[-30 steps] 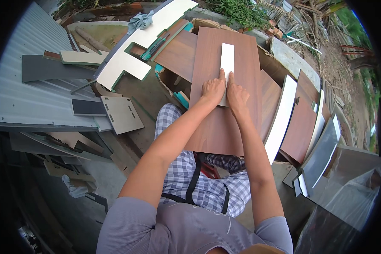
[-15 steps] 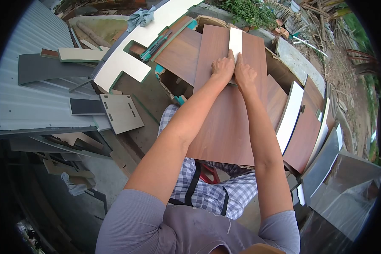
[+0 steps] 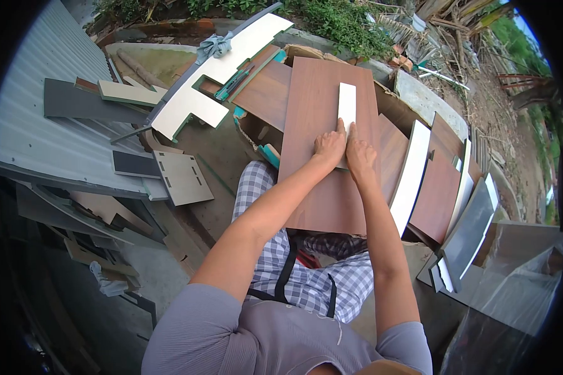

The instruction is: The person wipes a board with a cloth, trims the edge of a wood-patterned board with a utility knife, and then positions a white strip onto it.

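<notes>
A narrow white strip [image 3: 347,100] lies lengthwise on a reddish-brown wood-grain board [image 3: 316,94] in front of me. My left hand [image 3: 329,145] grips the strip's near part from the left, its index finger stretched along the white face. From the right, my right hand [image 3: 360,153] does the same, with the index fingertips close together. The other fingers of both hands are curled in against the strip, partly hidden. Below my hands a short bit of the strip's near end shows. The board rests above my checked trousers [image 3: 259,194].
To the left, a white cut-out panel [image 3: 200,103] carries a blue-grey cloth [image 3: 214,47] and cutter-like tools [image 3: 233,82]. At right, white and brown panels [image 3: 441,197] lean together, with clear plastic sheeting [image 3: 513,281] beyond. Corrugated metal [image 3: 50,140] spans the left side.
Both hands and the white strip have slid toward me along the brown board, so more bare board shows beyond the strip's far end. The camera view has shifted slightly.
</notes>
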`<state>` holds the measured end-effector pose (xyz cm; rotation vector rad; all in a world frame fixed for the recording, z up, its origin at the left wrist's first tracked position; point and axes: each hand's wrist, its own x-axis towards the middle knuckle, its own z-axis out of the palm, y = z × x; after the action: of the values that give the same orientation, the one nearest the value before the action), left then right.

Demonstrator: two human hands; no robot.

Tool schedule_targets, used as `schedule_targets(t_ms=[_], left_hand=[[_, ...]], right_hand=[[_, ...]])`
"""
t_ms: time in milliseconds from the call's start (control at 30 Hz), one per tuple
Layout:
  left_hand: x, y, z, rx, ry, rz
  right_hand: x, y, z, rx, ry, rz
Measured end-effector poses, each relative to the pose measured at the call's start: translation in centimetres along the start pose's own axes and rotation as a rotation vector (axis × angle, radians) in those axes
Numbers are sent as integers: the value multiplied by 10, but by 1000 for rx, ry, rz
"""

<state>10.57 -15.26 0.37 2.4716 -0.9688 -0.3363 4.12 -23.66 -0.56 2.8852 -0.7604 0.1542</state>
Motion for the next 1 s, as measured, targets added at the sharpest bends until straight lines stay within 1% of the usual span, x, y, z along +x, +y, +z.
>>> schedule_targets(t_ms=[133,167,267,433,533,567,733,800,900,933,1000], left_hand=[[-53,26,21,-49,-42,84],[-67,32,28,-49,-42,91],[-111,46,42,-178,-42,103],[-164,48,46,-172,-22,155],[-177,39,42,-182,1,176],[-179,36,41,-183,-14,162],[-182,24,29,-160,-29,116],[-179,21,23,-139,-49,81],[-168,15,19,-142,-42,63],[-162,12,17,-145,-41,59],[-150,6,14,-143,-26,55]], right_hand=[[-68,28,-10,13,84,1],[-85,34,-15,5,67,1],[-132,44,-33,23,26,15],[-185,37,-46,115,-53,63],[-196,26,-47,126,-31,41],[-197,22,-50,123,-80,46],[-192,8,-54,143,-103,28],[-187,4,-49,158,-6,-8],[-174,-2,-50,156,44,-35],[-168,-5,-51,154,42,-39],[-156,-10,-53,133,-74,-15]])
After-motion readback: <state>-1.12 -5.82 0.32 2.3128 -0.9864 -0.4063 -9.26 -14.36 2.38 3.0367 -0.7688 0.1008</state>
